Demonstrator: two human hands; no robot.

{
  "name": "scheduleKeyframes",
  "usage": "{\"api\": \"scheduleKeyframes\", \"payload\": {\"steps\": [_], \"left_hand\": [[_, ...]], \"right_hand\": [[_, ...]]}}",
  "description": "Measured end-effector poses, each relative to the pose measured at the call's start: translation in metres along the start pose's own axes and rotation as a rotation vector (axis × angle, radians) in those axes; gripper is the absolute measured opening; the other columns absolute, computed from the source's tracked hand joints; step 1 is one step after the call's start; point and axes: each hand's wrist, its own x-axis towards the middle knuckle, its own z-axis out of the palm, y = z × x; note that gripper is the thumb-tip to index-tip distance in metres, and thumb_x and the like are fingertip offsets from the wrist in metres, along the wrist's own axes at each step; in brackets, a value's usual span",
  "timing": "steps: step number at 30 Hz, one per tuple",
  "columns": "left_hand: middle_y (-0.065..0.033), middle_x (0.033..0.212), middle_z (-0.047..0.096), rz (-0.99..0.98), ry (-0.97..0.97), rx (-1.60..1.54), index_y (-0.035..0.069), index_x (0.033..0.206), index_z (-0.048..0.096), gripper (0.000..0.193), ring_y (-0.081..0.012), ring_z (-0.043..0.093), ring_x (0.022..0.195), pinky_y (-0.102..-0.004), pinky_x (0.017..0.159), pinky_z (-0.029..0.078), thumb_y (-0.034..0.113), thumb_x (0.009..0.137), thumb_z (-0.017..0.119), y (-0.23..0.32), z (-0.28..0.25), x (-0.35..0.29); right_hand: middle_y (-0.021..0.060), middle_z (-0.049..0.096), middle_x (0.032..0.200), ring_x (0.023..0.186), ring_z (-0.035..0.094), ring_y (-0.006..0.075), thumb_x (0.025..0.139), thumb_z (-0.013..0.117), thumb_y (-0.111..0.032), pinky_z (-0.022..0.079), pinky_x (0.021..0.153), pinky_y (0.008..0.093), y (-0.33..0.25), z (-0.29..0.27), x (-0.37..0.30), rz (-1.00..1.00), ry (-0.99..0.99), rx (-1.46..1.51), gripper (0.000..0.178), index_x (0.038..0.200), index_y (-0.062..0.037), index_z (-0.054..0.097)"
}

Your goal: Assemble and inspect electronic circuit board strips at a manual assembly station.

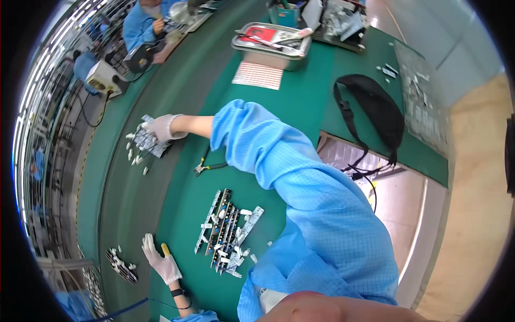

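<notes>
My right hand [161,127], in a white glove, reaches far across to the dark conveyor belt. Its fingers are closed on a bundle of silvery circuit boards [153,145] with white connectors sticking out to the left. My left hand [162,265], gloved with a yellow thumb tip, lies at the belt's edge with fingers stretched out and nothing in it. Left of it, a small cluster of boards [122,265] rests on the belt. Several long circuit boards [219,228] with white connectors lie side by side on the green table. Pliers [201,167] sit between them and my right forearm.
A lidded metal tray [273,56] with tools on top stands at the back, behind a striped label sheet [257,75]. A black waist bag [371,110] lies on the right. Across the belt, a co-worker in blue [140,29] sits. A corded wristband [177,293] circles my left wrist.
</notes>
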Motion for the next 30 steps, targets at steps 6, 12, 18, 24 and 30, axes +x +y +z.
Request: {"api": "scheduleKeyframes", "payload": {"steps": [6,12,18,24,30], "left_hand": [[-0.0149,0.136,0.047,0.004,0.017,0.016,0.004,0.133,0.045,0.045,-0.0334,0.039,0.128,-0.0430,0.109,0.029,0.008,0.088,0.054,-0.009,0.003,-0.004],[-0.0163,0.135,0.047,-0.059,-0.007,-0.014,0.002,0.131,0.046,0.042,-0.0313,0.041,0.127,-0.0388,0.108,0.030,0.005,0.090,0.052,-0.002,0.003,-0.003],[-0.0162,0.134,0.048,-0.077,0.011,-0.006,0.001,0.131,0.046,0.040,-0.0304,0.043,0.126,-0.0384,0.107,0.032,0.009,0.092,0.051,-0.017,0.003,-0.011],[-0.0153,0.134,0.047,-0.124,-0.013,-0.001,-0.001,0.132,0.044,0.041,-0.0301,0.043,0.126,-0.0390,0.107,0.031,0.013,0.094,0.050,-0.010,0.001,-0.009],[-0.0242,0.124,0.052,0.038,-0.010,0.169,-0.008,0.127,0.045,0.041,-0.0350,0.048,0.118,-0.0408,0.102,0.038,0.007,0.089,0.055,0.116,-0.047,0.025]], "right_hand": [[0.0255,0.024,0.145,0.123,0.044,0.0397,0.059,0.076,-0.053,0.044,0.096,0.0431,-0.026,0.001,0.003,0.274,0.021,0.266,0.115,0.146,-0.0083,0.016],[0.0179,0.026,0.147,0.130,0.022,0.0555,0.055,0.081,-0.048,0.023,0.091,0.0790,-0.047,0.023,-0.002,0.265,-0.034,-0.116,0.106,0.143,-0.0211,0.028],[0.0188,0.026,0.147,0.132,0.016,0.0565,0.062,0.075,-0.033,0.016,0.094,0.0794,-0.066,0.036,-0.005,0.232,-0.021,-0.134,0.092,0.144,-0.0272,0.032],[0.0143,0.033,0.146,0.135,0.016,0.0512,0.064,0.070,-0.022,0.015,0.102,0.0716,-0.063,0.020,-0.014,0.229,-0.075,-0.054,0.076,0.136,-0.0250,0.045],[0.0163,0.033,0.146,0.136,0.021,0.0475,0.070,0.066,-0.033,0.016,0.104,0.0687,-0.029,0.013,-0.024,0.180,-0.063,-0.122,0.076,0.140,-0.0233,0.040]]}}
